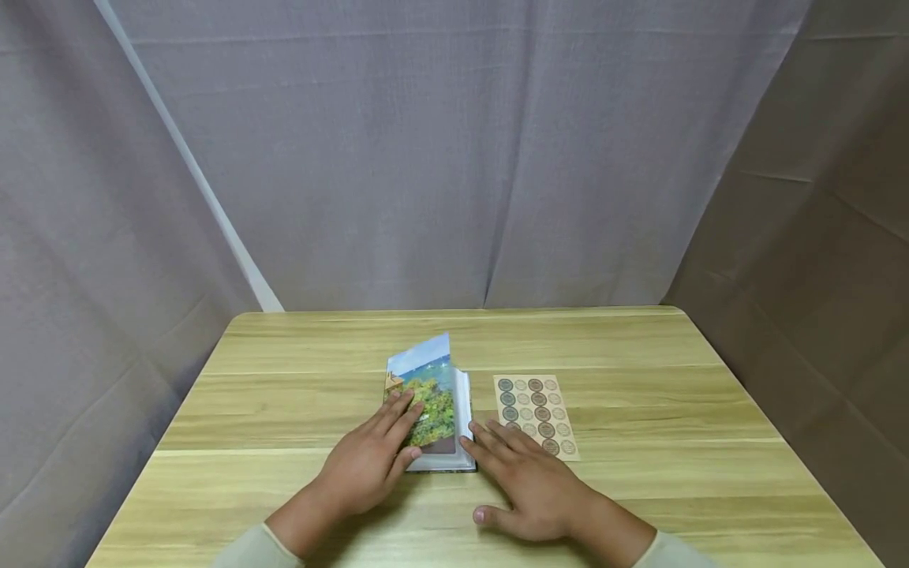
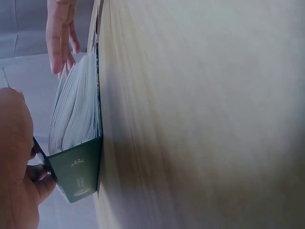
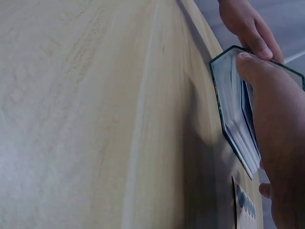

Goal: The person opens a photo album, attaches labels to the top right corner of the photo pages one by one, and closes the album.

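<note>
A thick photo album (image 1: 464, 410) lies on the table with its green spine (image 2: 78, 174) on the left. Its picture side (image 1: 433, 394) shows trees, sea and sky and stands raised above white pages (image 2: 74, 107); whether this is the cover or a leaf I cannot tell. My left hand (image 1: 369, 457) rests on the picture's left part with fingers stretched out; in the left wrist view they lie by the spine. At the album's right edge is my right hand (image 1: 529, 481), fingers extended, fingertips touching or very near the pages. It partly covers a sticker sheet (image 1: 559, 394).
The sticker sheet is tan, with rows of round dark and light stickers, and lies flat just right of the album. Beneath everything is a wood-grain table (image 1: 284, 379). Grey curtains (image 1: 398, 173) hang behind it and at both sides.
</note>
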Demonstrator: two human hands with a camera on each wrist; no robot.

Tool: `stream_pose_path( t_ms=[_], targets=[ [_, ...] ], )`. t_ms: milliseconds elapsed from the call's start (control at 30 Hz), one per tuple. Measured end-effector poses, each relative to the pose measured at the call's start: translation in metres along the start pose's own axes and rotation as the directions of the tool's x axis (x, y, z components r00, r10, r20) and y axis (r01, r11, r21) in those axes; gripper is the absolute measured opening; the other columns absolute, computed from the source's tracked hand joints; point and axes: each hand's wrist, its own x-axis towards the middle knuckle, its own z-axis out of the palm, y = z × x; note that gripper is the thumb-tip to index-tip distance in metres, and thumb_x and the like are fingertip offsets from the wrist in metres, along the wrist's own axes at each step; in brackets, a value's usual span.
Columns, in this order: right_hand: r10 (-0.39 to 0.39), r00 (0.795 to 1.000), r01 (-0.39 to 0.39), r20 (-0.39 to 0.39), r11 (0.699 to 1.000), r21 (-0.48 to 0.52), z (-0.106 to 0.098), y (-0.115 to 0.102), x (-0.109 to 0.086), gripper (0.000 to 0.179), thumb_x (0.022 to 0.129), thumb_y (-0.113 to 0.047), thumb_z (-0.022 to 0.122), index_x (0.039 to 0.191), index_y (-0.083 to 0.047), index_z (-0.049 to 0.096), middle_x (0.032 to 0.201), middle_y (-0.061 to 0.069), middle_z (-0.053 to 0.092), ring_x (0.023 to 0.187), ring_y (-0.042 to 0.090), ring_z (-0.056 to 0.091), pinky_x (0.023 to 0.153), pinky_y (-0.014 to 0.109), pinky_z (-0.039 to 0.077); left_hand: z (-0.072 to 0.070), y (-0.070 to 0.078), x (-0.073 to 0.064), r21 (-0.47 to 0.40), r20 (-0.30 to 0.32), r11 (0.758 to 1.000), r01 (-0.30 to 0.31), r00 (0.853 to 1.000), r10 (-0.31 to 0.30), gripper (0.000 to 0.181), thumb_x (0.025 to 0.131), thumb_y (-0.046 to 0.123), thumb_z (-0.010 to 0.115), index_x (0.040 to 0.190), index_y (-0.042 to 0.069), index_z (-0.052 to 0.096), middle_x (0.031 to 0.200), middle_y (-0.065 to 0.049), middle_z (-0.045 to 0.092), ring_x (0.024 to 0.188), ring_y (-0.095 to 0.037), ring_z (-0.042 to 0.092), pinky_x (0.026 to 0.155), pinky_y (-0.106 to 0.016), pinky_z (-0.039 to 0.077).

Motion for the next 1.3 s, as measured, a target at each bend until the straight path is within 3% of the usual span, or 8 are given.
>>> stream_pose_path(
  t_ms=[333, 567, 1033, 1300],
  targets=[
    [-0.001, 1.000, 0.001, 0.009, 1.000, -0.018, 0.003, -0.004, -0.001, 0.087, 0.097, -0.069, 0.047, 0.164, -0.018, 0.023, 0.168, 0.008, 0.023, 0.153, 0.034, 0.022, 0.119, 0.053, 0.025, -0.003, 0.001, -0.005, -0.095, -0.060, 0.995, 0.023, 0.998, -0.028, 0.061, 0.107, 0.030, 0.054, 0.158, 0.004, 0.035, 0.164, -0.017, 0.031, 0.148, -0.034, 0.034, 0.110, -0.048, 0.041],
    [-0.011, 1.000, 0.011, -0.001, 1.000, -0.007, 0.004, -0.006, 0.000, 0.088, 0.097, -0.068, 0.048, 0.165, -0.017, 0.023, 0.168, 0.009, 0.022, 0.152, 0.036, 0.023, 0.118, 0.055, 0.025, -0.008, 0.002, -0.011, -0.180, -0.081, 0.981, 0.068, 0.993, -0.084, 0.060, 0.108, 0.024, 0.053, 0.159, 0.003, 0.030, 0.163, -0.018, 0.030, 0.148, -0.032, 0.033, 0.112, -0.051, 0.037],
    [-0.034, 0.999, 0.034, -0.019, 0.999, -0.010, 0.008, -0.009, 0.001, 0.087, 0.098, -0.067, 0.048, 0.165, -0.018, 0.021, 0.168, 0.009, 0.023, 0.152, 0.035, 0.023, 0.119, 0.054, 0.025, -0.009, 0.002, -0.023, -0.197, -0.148, 0.973, 0.119, 0.978, -0.150, 0.061, 0.108, 0.022, 0.053, 0.160, 0.003, 0.028, 0.161, -0.015, 0.035, 0.142, -0.034, 0.042, 0.109, -0.052, 0.040],
    [-0.041, 0.999, 0.041, -0.027, 0.999, -0.006, 0.007, -0.012, 0.002, 0.089, 0.097, -0.067, 0.050, 0.165, -0.017, 0.020, 0.168, 0.008, 0.022, 0.153, 0.035, 0.021, 0.119, 0.055, 0.025, -0.008, 0.000, -0.025, -0.199, -0.182, 0.974, 0.106, 0.973, -0.143, 0.062, 0.106, 0.017, 0.055, 0.160, 0.002, 0.028, 0.160, -0.017, 0.037, 0.140, -0.035, 0.045, 0.108, -0.051, 0.042]
  ],
)
